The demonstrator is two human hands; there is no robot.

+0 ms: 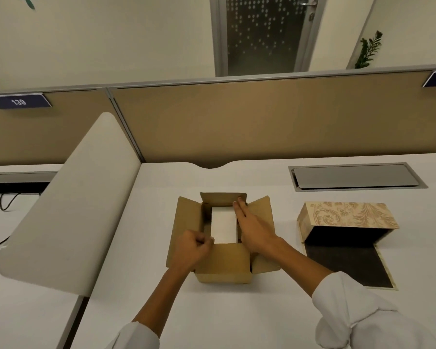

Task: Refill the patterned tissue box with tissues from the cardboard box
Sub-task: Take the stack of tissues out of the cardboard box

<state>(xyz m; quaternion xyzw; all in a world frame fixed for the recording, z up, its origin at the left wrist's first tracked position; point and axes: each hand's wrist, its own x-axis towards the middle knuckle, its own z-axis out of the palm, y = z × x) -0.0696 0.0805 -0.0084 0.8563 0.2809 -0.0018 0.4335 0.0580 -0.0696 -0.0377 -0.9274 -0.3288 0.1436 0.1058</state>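
Observation:
A brown cardboard box (223, 264) sits open in the middle of the white desk, all flaps folded out. Inside lies a white stack of tissues (223, 226). My left hand (193, 248) is curled at the stack's near left corner, fingers pinched at its edge. My right hand (252, 226) lies flat along the stack's right side, fingers stretched to the far inner corner of the box. The patterned tissue box (347, 214), beige with leaf scrolls, rests to the right, lying open with its dark inside and dark bottom flap (347, 265) facing me.
A curved white divider panel (68, 210) stands at the left of the desk. A grey cable hatch (355, 176) is set into the desk behind the patterned box. A tan partition wall closes the back. A black cable lies on the neighbouring desk at far left.

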